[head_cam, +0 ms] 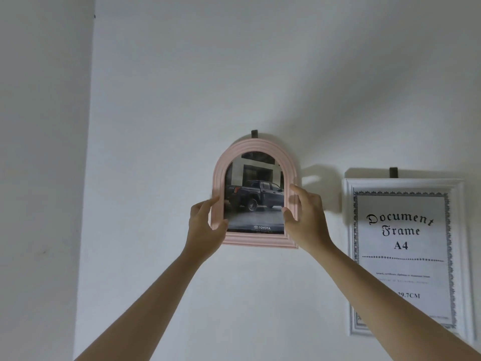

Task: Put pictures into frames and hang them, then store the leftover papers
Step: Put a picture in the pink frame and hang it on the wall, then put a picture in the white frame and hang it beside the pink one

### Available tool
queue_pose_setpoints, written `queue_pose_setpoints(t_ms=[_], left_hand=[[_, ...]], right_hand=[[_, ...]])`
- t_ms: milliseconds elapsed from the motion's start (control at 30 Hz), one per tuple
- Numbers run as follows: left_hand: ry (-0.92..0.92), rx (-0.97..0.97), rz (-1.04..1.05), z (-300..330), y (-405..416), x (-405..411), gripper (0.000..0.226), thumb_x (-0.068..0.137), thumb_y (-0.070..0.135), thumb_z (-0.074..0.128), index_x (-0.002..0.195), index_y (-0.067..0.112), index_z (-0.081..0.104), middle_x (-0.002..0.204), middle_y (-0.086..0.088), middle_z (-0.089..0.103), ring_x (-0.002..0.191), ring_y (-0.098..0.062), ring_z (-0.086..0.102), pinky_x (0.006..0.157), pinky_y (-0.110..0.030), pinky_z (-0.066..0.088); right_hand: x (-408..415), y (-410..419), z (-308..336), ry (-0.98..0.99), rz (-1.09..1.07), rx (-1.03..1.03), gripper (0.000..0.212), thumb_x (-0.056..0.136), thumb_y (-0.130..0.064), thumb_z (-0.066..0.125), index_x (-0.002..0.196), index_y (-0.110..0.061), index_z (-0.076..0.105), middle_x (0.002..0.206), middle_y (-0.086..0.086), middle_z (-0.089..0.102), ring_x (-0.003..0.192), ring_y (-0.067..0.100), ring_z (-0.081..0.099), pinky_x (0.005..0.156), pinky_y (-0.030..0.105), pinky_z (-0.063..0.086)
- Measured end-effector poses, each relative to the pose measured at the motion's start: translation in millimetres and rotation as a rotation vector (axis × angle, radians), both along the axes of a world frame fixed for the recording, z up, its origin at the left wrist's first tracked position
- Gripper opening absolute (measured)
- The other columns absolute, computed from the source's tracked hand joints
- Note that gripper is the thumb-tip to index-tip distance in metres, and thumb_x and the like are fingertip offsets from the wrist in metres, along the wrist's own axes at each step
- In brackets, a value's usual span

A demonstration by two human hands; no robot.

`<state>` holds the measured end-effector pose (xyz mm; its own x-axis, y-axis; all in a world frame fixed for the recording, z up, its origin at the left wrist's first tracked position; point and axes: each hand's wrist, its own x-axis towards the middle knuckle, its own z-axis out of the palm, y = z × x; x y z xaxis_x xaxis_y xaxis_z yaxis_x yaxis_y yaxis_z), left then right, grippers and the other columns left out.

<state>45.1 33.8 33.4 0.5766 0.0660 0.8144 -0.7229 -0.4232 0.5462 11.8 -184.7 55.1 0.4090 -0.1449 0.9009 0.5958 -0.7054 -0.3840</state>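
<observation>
Both bare forearms reach up; the left hand (205, 225) and right hand (304, 217) grasp the side edges of an arched pink ribbed picture frame (256, 239), covering its lower corners. It stands upright against the white wall (182, 100), arch topmost, under a dark hook (254, 134).

A white rectangular document frame (350, 256) hangs just right, partly behind the right forearm.

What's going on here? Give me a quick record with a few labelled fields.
Held item: pink arched frame with a pickup truck picture
Left hand: grips the frame's lower left edge
Right hand: grips its right edge
Hook: dark, just above the frame's top
Neighbour: white document frame hanging to the right on its own hook
Backdrop: white wall
</observation>
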Motion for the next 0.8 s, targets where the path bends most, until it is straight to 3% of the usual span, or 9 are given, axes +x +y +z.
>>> queue_pose_setpoints(t_ms=[200,367,700,800], left_hand=[[-0.068,0.033,0.003,-16.6,-32.4,-51.3,0.053,0.082,0.017,0.065,0.131,0.024,0.046,0.133,0.005,0.042,0.121,-0.008,0.040,0.104,-0.028,0.035],[-0.050,0.038,-0.099,-34.4,-78.3,-87.9,0.052,0.083,0.015,0.065,0.131,0.020,0.046,0.126,0.006,0.044,0.114,-0.008,0.044,0.098,-0.025,0.037],[0.100,0.009,-0.337,-59.1,-183.9,-103.6,0.051,0.085,0.015,0.063,0.132,0.026,0.046,0.121,0.019,0.043,0.115,-0.009,0.047,0.094,-0.023,0.037],[0.125,0.004,-0.362,-60.4,-208.4,-93.1,0.048,0.085,0.014,0.062,0.129,0.028,0.049,0.122,0.018,0.046,0.115,-0.009,0.048,0.096,-0.026,0.040]], right_hand=[[-40.0,-10.7,-22.0,0.094,0.003,-0.032,0.059,0.089,-0.013,0.058,0.143,-0.017,0.035,0.140,0.008,0.038,0.135,0.018,0.032,0.101,0.018,0.023],[-69.5,-41.8,-53.5,0.098,-0.051,-0.035,0.054,0.087,-0.012,0.058,0.138,-0.017,0.041,0.133,0.006,0.042,0.128,0.015,0.039,0.095,0.009,0.021],[-108.0,-174.0,-80.6,0.007,-0.278,0.112,0.049,0.082,-0.001,0.060,0.129,-0.009,0.049,0.124,0.014,0.044,0.120,0.026,0.044,0.096,0.015,0.028],[-102.7,-213.4,-82.3,-0.017,-0.355,0.150,0.051,0.080,0.000,0.060,0.129,-0.008,0.050,0.124,0.018,0.044,0.122,0.031,0.041,0.086,0.006,0.022]])
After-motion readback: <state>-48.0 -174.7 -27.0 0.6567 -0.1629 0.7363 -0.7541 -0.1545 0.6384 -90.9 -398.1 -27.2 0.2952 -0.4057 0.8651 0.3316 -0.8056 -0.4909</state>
